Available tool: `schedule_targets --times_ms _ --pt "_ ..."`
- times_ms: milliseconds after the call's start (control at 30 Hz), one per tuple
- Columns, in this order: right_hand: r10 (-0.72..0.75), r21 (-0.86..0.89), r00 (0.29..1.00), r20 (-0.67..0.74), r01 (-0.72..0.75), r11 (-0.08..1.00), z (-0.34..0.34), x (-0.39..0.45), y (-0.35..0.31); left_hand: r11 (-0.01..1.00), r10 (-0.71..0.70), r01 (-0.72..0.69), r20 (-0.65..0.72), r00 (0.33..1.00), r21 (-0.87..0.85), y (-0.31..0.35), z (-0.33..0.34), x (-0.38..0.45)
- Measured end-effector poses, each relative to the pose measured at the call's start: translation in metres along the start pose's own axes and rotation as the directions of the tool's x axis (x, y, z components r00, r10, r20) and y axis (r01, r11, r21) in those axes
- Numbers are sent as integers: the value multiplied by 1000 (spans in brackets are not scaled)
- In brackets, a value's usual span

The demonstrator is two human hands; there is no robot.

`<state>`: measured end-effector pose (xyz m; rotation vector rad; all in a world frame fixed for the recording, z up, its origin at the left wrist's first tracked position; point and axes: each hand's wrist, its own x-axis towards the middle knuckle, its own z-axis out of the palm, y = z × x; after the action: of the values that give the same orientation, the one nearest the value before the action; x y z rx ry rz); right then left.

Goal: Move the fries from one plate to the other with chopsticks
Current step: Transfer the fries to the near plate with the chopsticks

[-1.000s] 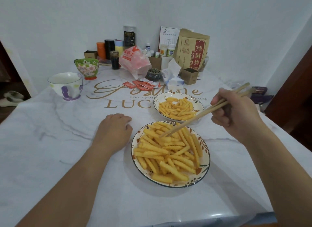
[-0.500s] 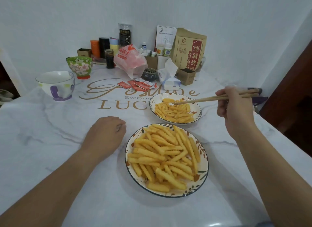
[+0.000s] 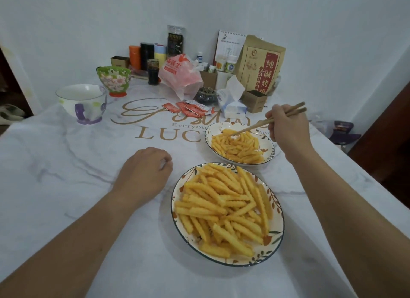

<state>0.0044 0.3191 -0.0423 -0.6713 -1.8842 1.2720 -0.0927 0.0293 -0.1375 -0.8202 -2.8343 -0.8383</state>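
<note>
Right hand [image 3: 288,129] pinches chopsticks [image 3: 269,119], tips down-left in far plate [image 3: 265,150] fries [image 3: 238,148]; near plate [image 3: 177,211] pile lies toward the body, right hand nearer; left hand [image 3: 144,173] rests loosely curled, holding nothing.

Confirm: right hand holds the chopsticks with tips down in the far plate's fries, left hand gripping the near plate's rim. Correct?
Not quite. The left hand grips nothing: it rests on the table beside the near plate, apart from the rim. The rest holds: the right hand holds the chopsticks, tips in the far plate's fries. The head view shows it.
</note>
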Motion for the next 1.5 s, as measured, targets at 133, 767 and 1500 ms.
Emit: schedule_targets --times_ms 133,767,1500 --pt "10 -63 1000 11 -9 998 13 2 0 999 9 -10 -11 1000 -43 1 -1 -2" --pt "182 427 980 -77 -133 894 -37 -29 -22 843 167 -13 238 957 -538 16 -14 -18" --pt "-97 -121 987 125 112 986 -6 14 -6 889 211 -73 264 941 -452 9 -12 -13"
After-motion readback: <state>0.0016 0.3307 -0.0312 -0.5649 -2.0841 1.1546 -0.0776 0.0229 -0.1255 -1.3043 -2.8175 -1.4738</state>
